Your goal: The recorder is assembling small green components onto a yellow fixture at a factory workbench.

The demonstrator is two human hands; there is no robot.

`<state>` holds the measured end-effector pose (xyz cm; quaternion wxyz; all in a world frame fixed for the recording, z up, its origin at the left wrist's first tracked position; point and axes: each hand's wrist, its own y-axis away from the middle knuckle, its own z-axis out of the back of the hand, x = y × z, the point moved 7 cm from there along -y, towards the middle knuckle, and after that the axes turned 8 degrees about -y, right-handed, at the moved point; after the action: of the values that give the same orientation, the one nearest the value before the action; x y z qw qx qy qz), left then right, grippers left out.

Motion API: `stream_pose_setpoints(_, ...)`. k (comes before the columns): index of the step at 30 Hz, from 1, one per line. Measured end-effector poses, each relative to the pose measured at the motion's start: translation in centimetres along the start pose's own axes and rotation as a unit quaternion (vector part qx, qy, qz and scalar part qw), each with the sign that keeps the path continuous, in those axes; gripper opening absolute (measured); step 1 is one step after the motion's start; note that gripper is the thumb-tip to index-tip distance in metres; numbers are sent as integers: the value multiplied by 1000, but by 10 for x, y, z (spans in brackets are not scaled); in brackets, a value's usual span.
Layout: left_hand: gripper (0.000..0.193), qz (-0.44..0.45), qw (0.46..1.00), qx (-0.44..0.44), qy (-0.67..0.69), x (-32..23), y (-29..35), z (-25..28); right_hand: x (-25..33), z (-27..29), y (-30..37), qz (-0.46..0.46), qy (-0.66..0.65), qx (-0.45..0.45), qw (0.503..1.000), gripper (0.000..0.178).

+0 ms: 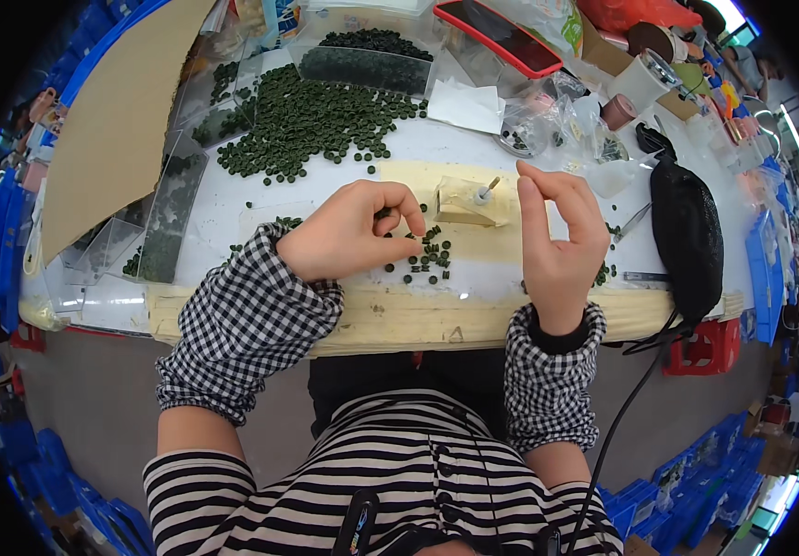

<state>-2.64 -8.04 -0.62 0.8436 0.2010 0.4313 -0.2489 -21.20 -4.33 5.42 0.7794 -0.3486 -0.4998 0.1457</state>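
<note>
Between the two hands, on a cream strip of the table (233, 219), sits a small cream-wrapped block (467, 206); a thin brown pin (494, 183) rises at a tilt from a pale collar at its right end. The block's surface is too coarse to read in detail.

Left hand (351, 232): thumb and index finger curved close together, other fingers curled in and partly hidden. Cannot tell whether a piece is pinched. Small dark green pieces (432, 258) lie loose just below the fingertips; others, by the checked sleeve (256, 301), are partly covered.

Right hand (562, 227): raised just right of the block, thumb and index tips near each other; grip likewise unclear. It partly masks further green pieces.

Large green heap (302, 120) beyond; single pieces merge. Cardboard (112, 130) at left cut by the upper edge.
</note>
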Motion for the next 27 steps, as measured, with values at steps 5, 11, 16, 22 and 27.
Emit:
stream_pose_setpoints(5, 19, 41, 912, 114, 392, -1, 2, -14, -21, -9, -5, -7, 20, 43, 999, 11)
stream_pose_setpoints(11, 19, 78, 863, 74, 493, 0, 3, -17, -24, -21, 3, -4, 29, 71, 997, 10)
stream_pose_setpoints(16, 17, 61, 846, 94, 522, -4, 2, -22, -25, -18, 4, -11, 23, 66, 997, 7)
stream_pose_setpoints(22, 18, 43, 836, 62, 543, 6, 0, -20, -23, -16, 2, -3, 21, 60, 998, 8)
stream_pose_setpoints(27, 20, 77, 813, -1, 578, 6, 1, -18, -21, -16, 2, 7, 27, 58, 998, 10)
